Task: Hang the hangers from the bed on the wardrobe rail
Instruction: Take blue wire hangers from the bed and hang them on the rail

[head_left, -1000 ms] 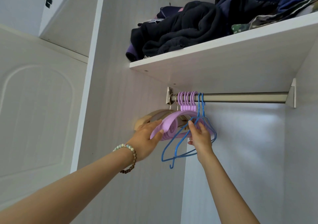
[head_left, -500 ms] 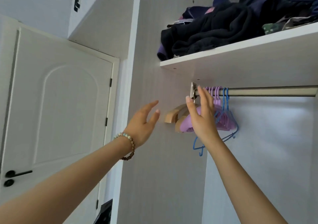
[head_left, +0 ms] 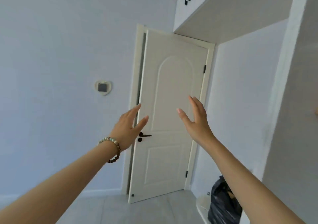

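View has swung left, off the wardrobe interior. Frame is now mostly pale wall (head_left: pixel 51 51) and the white door (head_left: pixel 172 154) at far centre, with only the wardrobe side panel (head_left: pixel 296 103) along the right edge.

The rail, shelf and purple/blue hangers that were in view half a second ago are out of frame. They were last seen hooked on the rail's left end, so presumably still there, past the right edge. Bed isn't in view either.

Left hand (head_left: pixel 127 129) and right hand (head_left: pixel 196 122) are both raised in front of the door, fingers straight and spread, holding nothing. A second ago both were on the hanger bunch.

My read: that batch is hung and released, and the person is turning away, likely back to the bed. Can't tell from here whether any hangers remain.

Small stuff: black bag (head_left: pixel 222 204) on the floor near right, wall switch (head_left: pixel 102 87) left of the door, beaded bracelet (head_left: pixel 111 143) on the left wrist.
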Motion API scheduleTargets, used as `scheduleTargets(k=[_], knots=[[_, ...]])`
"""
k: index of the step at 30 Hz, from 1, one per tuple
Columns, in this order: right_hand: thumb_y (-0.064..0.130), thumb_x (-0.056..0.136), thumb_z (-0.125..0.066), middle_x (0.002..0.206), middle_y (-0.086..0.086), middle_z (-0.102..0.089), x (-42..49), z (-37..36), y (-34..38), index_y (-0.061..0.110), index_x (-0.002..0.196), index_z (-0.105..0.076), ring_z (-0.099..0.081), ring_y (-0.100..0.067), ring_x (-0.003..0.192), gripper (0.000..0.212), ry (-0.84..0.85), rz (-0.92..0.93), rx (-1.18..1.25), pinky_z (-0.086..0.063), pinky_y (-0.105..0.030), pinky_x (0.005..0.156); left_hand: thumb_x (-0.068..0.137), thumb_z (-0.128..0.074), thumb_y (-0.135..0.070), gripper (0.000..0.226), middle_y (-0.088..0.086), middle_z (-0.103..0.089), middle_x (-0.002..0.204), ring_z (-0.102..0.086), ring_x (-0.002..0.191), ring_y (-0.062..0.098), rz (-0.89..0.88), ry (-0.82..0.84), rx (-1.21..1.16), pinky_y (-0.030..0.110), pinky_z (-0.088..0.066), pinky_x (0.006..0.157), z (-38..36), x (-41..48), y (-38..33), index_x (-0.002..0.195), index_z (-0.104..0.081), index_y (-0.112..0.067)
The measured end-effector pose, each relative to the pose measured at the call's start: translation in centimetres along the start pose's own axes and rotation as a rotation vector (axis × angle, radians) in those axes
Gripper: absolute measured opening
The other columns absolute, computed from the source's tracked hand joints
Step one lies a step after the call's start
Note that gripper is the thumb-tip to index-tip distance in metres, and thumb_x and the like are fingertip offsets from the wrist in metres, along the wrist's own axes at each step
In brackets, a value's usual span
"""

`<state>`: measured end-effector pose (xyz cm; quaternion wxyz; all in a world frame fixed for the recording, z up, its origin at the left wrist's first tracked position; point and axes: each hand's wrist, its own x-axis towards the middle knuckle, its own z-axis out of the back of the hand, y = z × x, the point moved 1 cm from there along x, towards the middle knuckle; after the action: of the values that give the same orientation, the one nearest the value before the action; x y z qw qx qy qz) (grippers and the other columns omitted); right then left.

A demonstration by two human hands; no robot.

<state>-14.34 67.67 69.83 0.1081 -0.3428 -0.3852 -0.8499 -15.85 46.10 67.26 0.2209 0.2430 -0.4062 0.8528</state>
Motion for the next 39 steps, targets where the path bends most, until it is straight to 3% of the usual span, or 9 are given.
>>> scheduleTargets(k=[4,8,15,19,23,29,33,39], knots=[[0.046,0.092,-0.048,0.157,0.011,-0.006,-2.7,-13.5,2.9,0.029,0.149,-0.017,-0.003,-0.005,0.144,0.067,0.217,-0.034,0.088,-0.009,-0.006,0.107,0.093,-0.032,-0.052,0.064,-0.006,-0.020,0.155,-0.016,0.142,0.013,0.213,0.013,0.160,0.033,-0.016,0.115,6.6,-6.2,11.3,0.148,-0.015,-0.024],[0.049,0.091,-0.048,0.158,0.010,-0.004,-7.0,-25.9,5.0,0.029,0.150,-0.015,0.000,-0.005,0.145,0.070,0.448,-0.071,0.124,-0.008,-0.033,0.119,0.092,-0.031,-0.054,0.066,-0.006,-0.018,0.155,-0.015,0.143,0.015,0.457,0.033,0.272,0.035,-0.017,0.117,11.2,-13.9,21.4,0.149,-0.015,-0.023],[0.051,0.091,-0.048,0.159,0.006,-0.002,-17.0,-43.9,4.9,0.026,0.150,-0.013,-0.001,-0.011,0.146,0.074,0.805,-0.141,0.141,-0.009,-0.035,0.119,0.092,-0.036,-0.053,0.068,0.005,-0.026,0.153,-0.026,0.140,0.023,0.887,0.078,0.327,0.040,-0.025,0.114,14.0,-27.5,35.6,0.148,-0.020,-0.016],[0.050,0.090,-0.050,0.159,0.002,-0.003,-23.6,-52.1,2.7,0.022,0.151,-0.012,-0.004,-0.015,0.146,0.076,1.014,-0.193,0.126,-0.012,-0.036,0.118,0.092,-0.037,-0.054,0.067,0.009,-0.038,0.146,-0.042,0.129,0.027,1.138,0.071,0.309,0.039,-0.035,0.106,12.7,-35.5,41.9,0.145,-0.026,-0.015],[0.046,0.090,-0.055,0.158,-0.001,-0.008,-30.4,-58.8,-1.1,0.019,0.150,-0.016,-0.009,-0.017,0.146,0.076,1.193,-0.268,0.119,-0.014,-0.036,0.118,0.094,-0.038,-0.049,0.064,0.011,-0.038,0.145,-0.041,0.130,0.028,1.361,0.054,0.250,0.035,-0.034,0.106,9.5,-42.4,46.7,0.144,-0.028,-0.011],[0.035,0.090,-0.059,0.153,-0.007,-0.027,-38.7,-65.8,-9.2,0.010,0.146,-0.025,-0.029,-0.021,0.140,0.070,1.347,-0.522,0.089,-0.023,-0.029,0.111,0.095,-0.037,-0.047,0.065,0.010,-0.031,0.150,-0.037,0.134,0.024,1.562,0.076,0.133,0.033,-0.029,0.111,2.6,-48.9,53.0,0.146,-0.024,-0.009],[0.033,0.089,-0.061,0.146,-0.012,-0.040,-43.2,-68.5,-14.6,0.008,0.142,-0.032,-0.039,-0.025,0.133,0.065,1.337,-0.764,0.084,-0.030,-0.033,0.108,0.095,-0.038,-0.047,0.065,0.010,-0.030,0.151,-0.032,0.137,0.024,1.649,0.063,0.049,0.033,-0.027,0.112,-2.6,-51.0,56.1,0.146,-0.023,-0.008],[0.026,0.091,-0.059,0.142,-0.013,-0.044,-48.1,-71.0,-19.5,0.003,0.142,-0.033,-0.045,-0.025,0.129,0.062,1.333,-0.941,0.093,-0.034,-0.031,0.104,0.095,-0.038,-0.044,0.064,0.007,-0.025,0.153,-0.029,0.139,0.024,1.772,-0.058,-0.082,0.035,-0.027,0.112,-8.1,-53.2,59.1,0.147,-0.020,-0.010]])
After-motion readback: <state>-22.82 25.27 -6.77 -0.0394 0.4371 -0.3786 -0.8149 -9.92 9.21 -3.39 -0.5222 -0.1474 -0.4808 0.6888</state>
